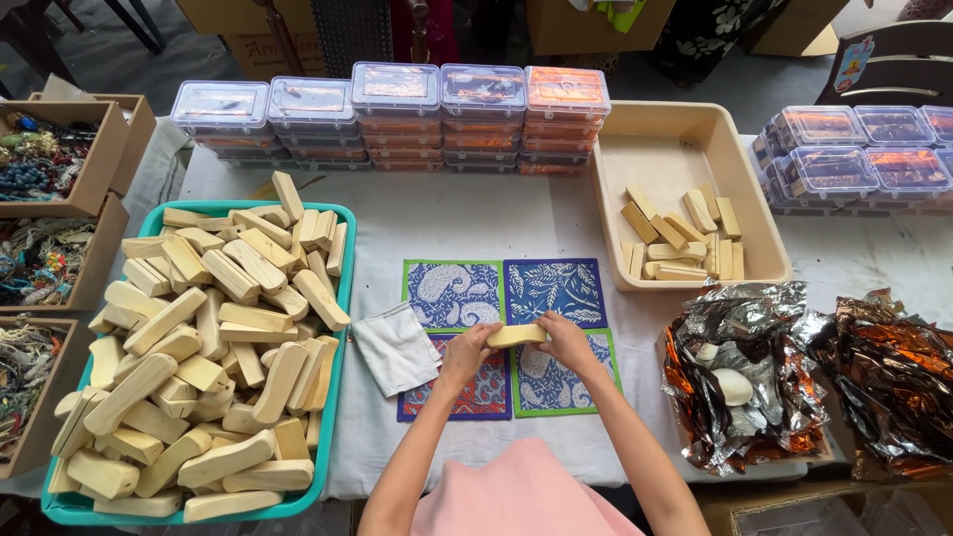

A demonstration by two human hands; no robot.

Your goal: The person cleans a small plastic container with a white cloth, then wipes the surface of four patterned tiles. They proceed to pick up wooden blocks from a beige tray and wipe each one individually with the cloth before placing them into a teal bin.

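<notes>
I pinch a pale oblong wooden bar (515, 335) by its ends — left hand (467, 352), right hand (568, 340) — over four patterned cloth squares (504, 334). A teal tray (342, 328) at nine o'clock stays heaped; the beige tub (685, 124) at one o'clock holds few — most remains.

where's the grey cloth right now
In the head view, the grey cloth lies flat on the table, left of centre, between the teal tray of wooden blocks and the patterned fabric squares, just beside the left hand.
</notes>
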